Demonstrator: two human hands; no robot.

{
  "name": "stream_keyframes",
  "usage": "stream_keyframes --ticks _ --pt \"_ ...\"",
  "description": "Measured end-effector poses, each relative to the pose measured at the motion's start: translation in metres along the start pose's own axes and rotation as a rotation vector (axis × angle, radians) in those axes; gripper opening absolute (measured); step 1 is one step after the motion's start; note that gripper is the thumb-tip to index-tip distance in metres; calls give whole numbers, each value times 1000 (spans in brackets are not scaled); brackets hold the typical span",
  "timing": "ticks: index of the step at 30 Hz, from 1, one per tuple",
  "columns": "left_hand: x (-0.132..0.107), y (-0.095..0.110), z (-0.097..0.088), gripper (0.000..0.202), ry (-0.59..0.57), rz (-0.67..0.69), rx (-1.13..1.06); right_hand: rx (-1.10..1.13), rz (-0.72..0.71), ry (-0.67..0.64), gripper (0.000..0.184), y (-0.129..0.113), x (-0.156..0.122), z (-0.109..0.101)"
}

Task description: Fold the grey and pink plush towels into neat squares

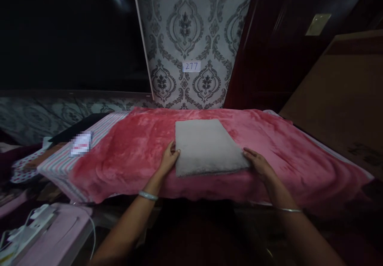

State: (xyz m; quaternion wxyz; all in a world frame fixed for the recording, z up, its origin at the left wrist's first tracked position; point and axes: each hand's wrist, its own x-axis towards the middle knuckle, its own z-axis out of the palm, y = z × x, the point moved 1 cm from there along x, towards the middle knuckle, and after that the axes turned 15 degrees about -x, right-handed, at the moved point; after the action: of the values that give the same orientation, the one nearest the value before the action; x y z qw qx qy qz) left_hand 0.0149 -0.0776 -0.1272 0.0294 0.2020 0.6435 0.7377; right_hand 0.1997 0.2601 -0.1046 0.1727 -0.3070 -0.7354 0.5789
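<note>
A flat, roughly square grey plush pad (206, 148) lies over the red blanket (134, 146); I cannot tell whether it is a thin cushion or a folded cloth. My left hand (170, 156) pinches its left edge, thumb on the near side and fingers partly hidden. At the near right corner, my right hand (259, 162) has its fingers closed on the other edge. The pad's near edge shows some thickness and looks slightly raised toward me.
Beneath the blanket is a striped cloth (66, 162), with a small white packet (81, 143) on it. A power strip (30, 226) with cords rests on a pink surface at lower left. A large cardboard box (344, 94) stands right; a dark screen (68, 38) hangs left.
</note>
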Motion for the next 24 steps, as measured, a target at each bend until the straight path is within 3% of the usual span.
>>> stream_keyframes --ticks 4,7,9,14,24 --pt "-1 3 4 61 13 37 53 379 127 -133 15 1 -24 7" --pt "-1 4 4 56 19 54 34 565 208 -123 14 2 -41 16" --pt "0 4 4 54 17 52 14 636 185 -153 18 2 -51 24" --pt "0 3 2 53 26 54 -2 648 145 -218 29 -7 -68 50" --pt "0 -3 -2 49 44 62 -74 622 290 -183 33 -25 -81 81"
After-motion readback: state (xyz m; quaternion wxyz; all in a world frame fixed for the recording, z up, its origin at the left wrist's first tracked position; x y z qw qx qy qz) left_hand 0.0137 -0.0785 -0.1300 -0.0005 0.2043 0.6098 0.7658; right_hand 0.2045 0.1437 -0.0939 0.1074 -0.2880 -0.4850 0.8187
